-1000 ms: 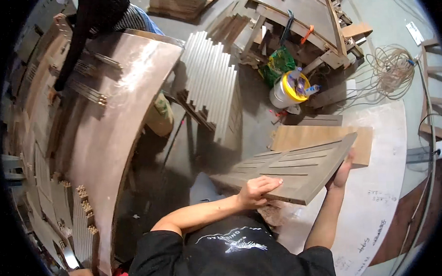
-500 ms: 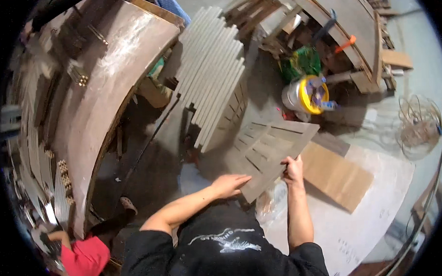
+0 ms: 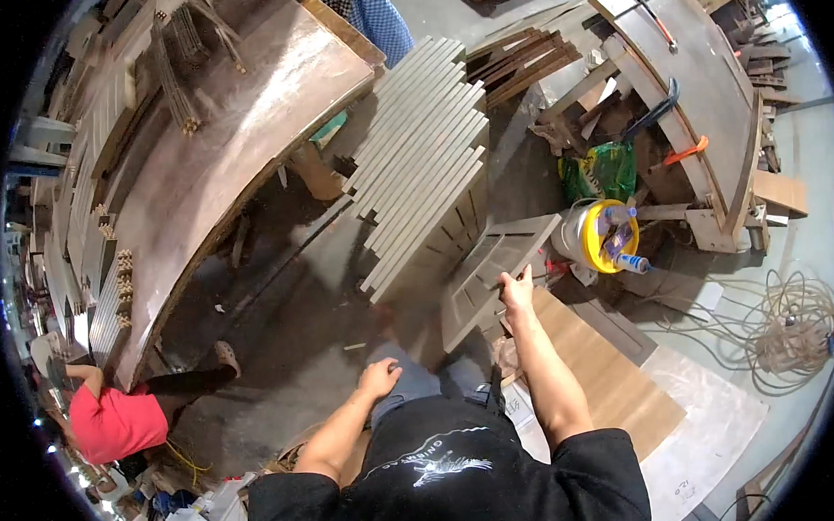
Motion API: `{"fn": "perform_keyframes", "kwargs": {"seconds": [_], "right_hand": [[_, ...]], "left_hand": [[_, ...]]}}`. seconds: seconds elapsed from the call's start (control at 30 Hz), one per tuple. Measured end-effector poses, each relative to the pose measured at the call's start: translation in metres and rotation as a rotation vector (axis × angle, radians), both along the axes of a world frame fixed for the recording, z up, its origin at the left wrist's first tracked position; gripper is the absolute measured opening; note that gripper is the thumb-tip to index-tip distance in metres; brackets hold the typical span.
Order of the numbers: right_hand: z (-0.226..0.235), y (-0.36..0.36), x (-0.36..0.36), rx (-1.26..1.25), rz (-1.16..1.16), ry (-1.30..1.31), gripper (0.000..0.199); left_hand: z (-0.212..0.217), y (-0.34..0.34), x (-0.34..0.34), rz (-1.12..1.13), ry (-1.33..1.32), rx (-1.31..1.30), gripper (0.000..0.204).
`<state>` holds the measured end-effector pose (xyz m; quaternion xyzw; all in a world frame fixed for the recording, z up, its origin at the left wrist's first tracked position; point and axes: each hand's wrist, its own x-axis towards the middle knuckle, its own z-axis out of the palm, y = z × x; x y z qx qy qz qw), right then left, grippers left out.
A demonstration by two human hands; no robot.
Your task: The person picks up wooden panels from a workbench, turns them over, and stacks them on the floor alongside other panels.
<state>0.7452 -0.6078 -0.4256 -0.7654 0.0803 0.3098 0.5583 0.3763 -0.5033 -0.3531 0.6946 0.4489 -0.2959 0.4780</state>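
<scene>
A grey wooden panel with recessed sections [image 3: 473, 300], like a cabinet door, stands tilted in front of me. My right hand [image 3: 517, 296] is closed on its near right edge, thumb up. My left hand [image 3: 379, 379] is away from the panel, in front of my thigh, with its fingers loosely curled and nothing visible in them. Just beyond the panel, a long row of similar grey panels [image 3: 423, 159] stands on edge, packed side by side. The held panel's far edge comes close to the row's near end; whether they touch I cannot tell.
Left is a large worktable [image 3: 246, 101] bearing bundled strips. A person in a red shirt [image 3: 120, 422] is at lower left. To the right are a yellow-rimmed bucket [image 3: 589, 236], a bench [image 3: 695, 76], a coiled hose [image 3: 791, 325] and a wood-grain board [image 3: 614, 373].
My left hand has let go of the panel and moved down and left. The panel, held by my right hand, has turned steeper and now shows narrower. My view has shifted.
</scene>
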Motion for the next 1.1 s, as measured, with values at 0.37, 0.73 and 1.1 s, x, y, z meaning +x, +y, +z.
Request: {"fn": "perform_keyframes", "kwargs": {"seconds": [0.37,0.73,1.1], "right_hand": [[0.076,0.037,-0.046,-0.14,0.333,0.095,0.045],[0.148,0.15,-0.223,0.099,0.417,0.037,0.03],[0.194,0.415,-0.302,0.382,1.015,-0.257,0.02]], "left_hand": [[0.005,0.068,-0.016,0.288,-0.23,-0.018,0.038],[0.019,0.227,-0.161,0.485,-0.242,0.163,0.034],[0.135,0.321,-0.213,0.818,-0.605,0.601,0.024]]}}
